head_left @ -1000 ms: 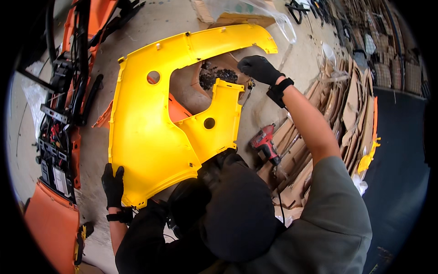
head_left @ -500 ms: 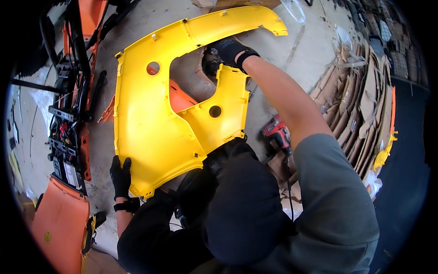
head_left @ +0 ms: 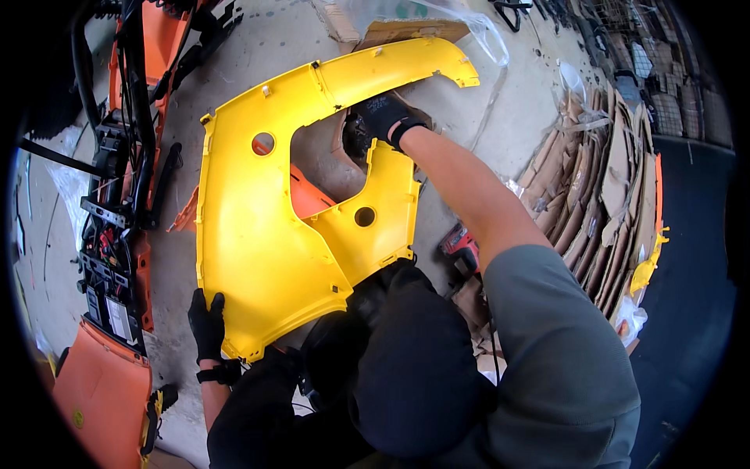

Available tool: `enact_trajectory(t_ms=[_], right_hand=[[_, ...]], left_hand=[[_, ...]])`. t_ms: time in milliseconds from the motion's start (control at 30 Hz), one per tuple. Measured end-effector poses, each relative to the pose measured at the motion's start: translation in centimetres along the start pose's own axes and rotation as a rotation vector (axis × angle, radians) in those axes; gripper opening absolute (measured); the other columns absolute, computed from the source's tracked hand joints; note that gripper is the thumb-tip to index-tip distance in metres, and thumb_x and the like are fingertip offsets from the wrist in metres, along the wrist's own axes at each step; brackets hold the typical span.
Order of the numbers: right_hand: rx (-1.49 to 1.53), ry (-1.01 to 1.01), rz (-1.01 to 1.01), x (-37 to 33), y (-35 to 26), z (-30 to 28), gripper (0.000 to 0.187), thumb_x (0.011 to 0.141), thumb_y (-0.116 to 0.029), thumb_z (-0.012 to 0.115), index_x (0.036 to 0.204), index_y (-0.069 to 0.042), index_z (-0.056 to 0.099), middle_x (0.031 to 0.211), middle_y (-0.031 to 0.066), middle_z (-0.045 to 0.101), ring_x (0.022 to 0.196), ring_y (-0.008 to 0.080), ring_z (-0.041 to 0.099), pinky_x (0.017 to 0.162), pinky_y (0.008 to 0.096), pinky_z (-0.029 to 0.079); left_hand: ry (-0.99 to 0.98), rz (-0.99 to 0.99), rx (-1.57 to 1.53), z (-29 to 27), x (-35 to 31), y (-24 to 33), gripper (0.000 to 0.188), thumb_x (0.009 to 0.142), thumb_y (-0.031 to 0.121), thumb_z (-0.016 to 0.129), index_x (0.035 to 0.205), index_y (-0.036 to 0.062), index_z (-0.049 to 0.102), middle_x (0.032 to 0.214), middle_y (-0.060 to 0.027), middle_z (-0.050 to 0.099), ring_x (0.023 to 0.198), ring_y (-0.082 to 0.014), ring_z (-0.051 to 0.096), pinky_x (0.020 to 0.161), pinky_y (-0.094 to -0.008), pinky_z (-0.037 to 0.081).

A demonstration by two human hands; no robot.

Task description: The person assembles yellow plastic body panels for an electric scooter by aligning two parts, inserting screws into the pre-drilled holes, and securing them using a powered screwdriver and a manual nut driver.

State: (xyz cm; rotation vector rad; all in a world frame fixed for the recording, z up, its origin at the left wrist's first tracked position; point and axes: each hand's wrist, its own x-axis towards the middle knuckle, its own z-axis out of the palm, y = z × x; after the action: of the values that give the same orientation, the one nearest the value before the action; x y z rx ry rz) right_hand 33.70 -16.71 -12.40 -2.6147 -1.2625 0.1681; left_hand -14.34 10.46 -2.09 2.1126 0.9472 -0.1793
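A large yellow plastic body panel (head_left: 250, 234) with round holes lies in front of me, its long curved arm stretching to the upper right. My left hand (head_left: 206, 324), in a black glove, is closed on the panel's lower left edge. My right hand (head_left: 384, 116), also gloved in black, reaches into a cardboard holder (head_left: 341, 142) of small dark parts, just under the panel's arm. The panel and the holder's contents hide its fingertips. Through the panel's opening an orange panel (head_left: 308, 195) shows beneath.
A red and black power tool (head_left: 459, 248) lies by my right forearm. Flattened cardboard (head_left: 601, 195) is stacked at the right. A black metal frame with wiring (head_left: 109, 234) and an orange panel (head_left: 101, 383) line the left. Clear plastic wrap (head_left: 488, 35) lies at the back.
The view has shifted slightly, and the panel's far arm sits lower in the picture. My left hand stays on the panel edge; my right hand remains at the cardboard holder.
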Motion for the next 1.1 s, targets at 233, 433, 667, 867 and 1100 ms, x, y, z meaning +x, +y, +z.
enact_trajectory(t_ms=[233, 433, 667, 867, 1100], right_hand=[[-0.015, -0.434, -0.08, -1.5, -3.9, -11.3, 0.023, 0.082, -0.016, 0.057, 0.1, -0.004, 0.062, 0.1, 0.0202, 0.063, 0.097, 0.036, 0.059, 0.085, 0.0434, 0.047], [0.23, -0.062, 0.097, -2.7, 3.4, -13.8, 0.024, 0.083, -0.01, 0.056, 0.106, -0.009, 0.062, 0.101, 0.0153, 0.067, 0.093, 0.0322, 0.064, 0.082, 0.0396, 0.049], [0.264, -0.012, 0.061, 4.1, -0.8, -12.5, 0.049, 0.083, -0.018, 0.054, 0.132, -0.017, 0.051, 0.121, 0.0188, 0.06, 0.11, 0.0352, 0.058, 0.094, 0.0427, 0.045], [-0.026, -0.17, 0.127, 9.2, -1.8, -11.1, 0.031, 0.079, -0.014, 0.057, 0.109, -0.008, 0.065, 0.112, 0.0194, 0.064, 0.106, 0.0337, 0.061, 0.091, 0.0408, 0.048], [-0.132, -0.15, 0.126, 8.5, -2.5, -11.8, 0.022, 0.079, -0.013, 0.056, 0.095, -0.003, 0.069, 0.1, 0.0219, 0.066, 0.098, 0.0337, 0.064, 0.087, 0.0421, 0.05]], left_hand=[[0.022, 0.014, -0.062, 0.1, -0.1, 0.8, 0.021, 0.088, 0.02, 0.062, 0.091, 0.0009, 0.054, 0.073, -0.0168, 0.06, 0.065, -0.0297, 0.059, 0.058, -0.0375, 0.043], [0.004, 0.002, 0.005, -0.3, -0.2, 0.9, 0.022, 0.087, 0.02, 0.062, 0.093, 0.0004, 0.054, 0.075, -0.0167, 0.06, 0.067, -0.0313, 0.06, 0.06, -0.0387, 0.044], [0.008, 0.074, 0.187, -1.8, -0.3, -0.6, 0.031, 0.085, 0.018, 0.065, 0.108, 0.0009, 0.054, 0.092, -0.0171, 0.061, 0.081, -0.0324, 0.06, 0.07, -0.0376, 0.048], [0.108, 0.256, 0.357, -8.4, 1.6, 6.6, 0.042, 0.085, 0.011, 0.065, 0.123, 0.0011, 0.05, 0.112, -0.0164, 0.058, 0.092, -0.0295, 0.058, 0.08, -0.0375, 0.048], [0.109, 0.59, 0.506, -10.8, 4.8, 18.0, 0.045, 0.084, 0.014, 0.067, 0.124, 0.0012, 0.051, 0.121, -0.02, 0.055, 0.107, -0.0361, 0.056, 0.089, -0.0419, 0.046]])
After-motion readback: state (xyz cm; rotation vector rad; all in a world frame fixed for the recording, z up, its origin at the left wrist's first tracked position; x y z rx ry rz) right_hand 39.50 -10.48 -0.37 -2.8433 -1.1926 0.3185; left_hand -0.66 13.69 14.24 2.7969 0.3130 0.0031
